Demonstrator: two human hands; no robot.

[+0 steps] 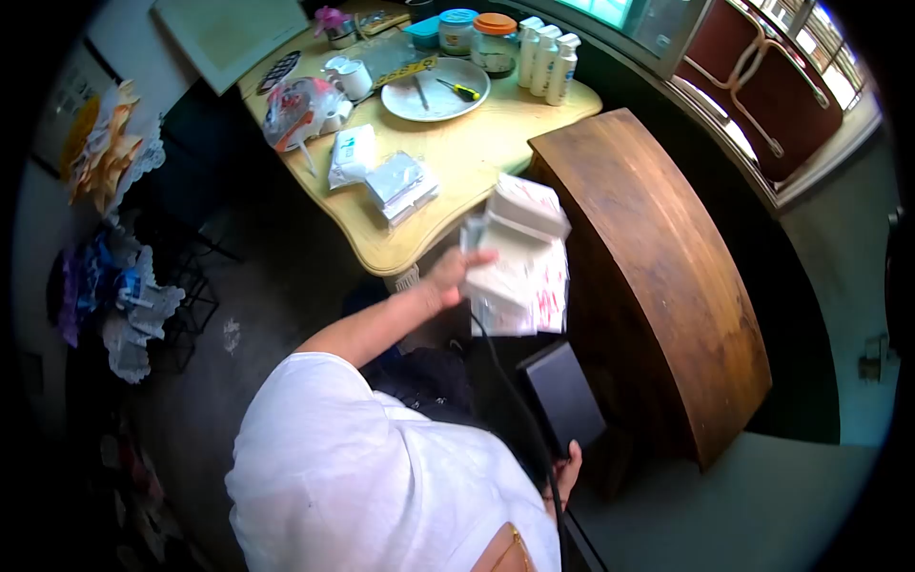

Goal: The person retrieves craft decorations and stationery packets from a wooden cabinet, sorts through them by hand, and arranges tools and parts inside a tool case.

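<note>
My left hand (460, 274) reaches forward, its fingers closed on a stack of white packages (519, 250). The packages have red markings and what looks like clear wrapping, and they are slightly blurred. They are held in the air between the yellow table (477, 143) and the wooden cabinet (648, 248). Lower down, my right hand (566, 474) grips the near end of a flat black box (564, 396), with part of the hand hidden. A black cable (519, 396) runs down past the box.
On the table are a white plate (419, 107) with a yellow-handled tool (459, 90), white bottles (546, 62), an orange-lidded jar (494, 48), a white pack (353, 154) and a wrapped silver-white stack (400, 186). Ruffled decorations (107, 153) stand at the left. A folded chair (758, 86) leans by the window.
</note>
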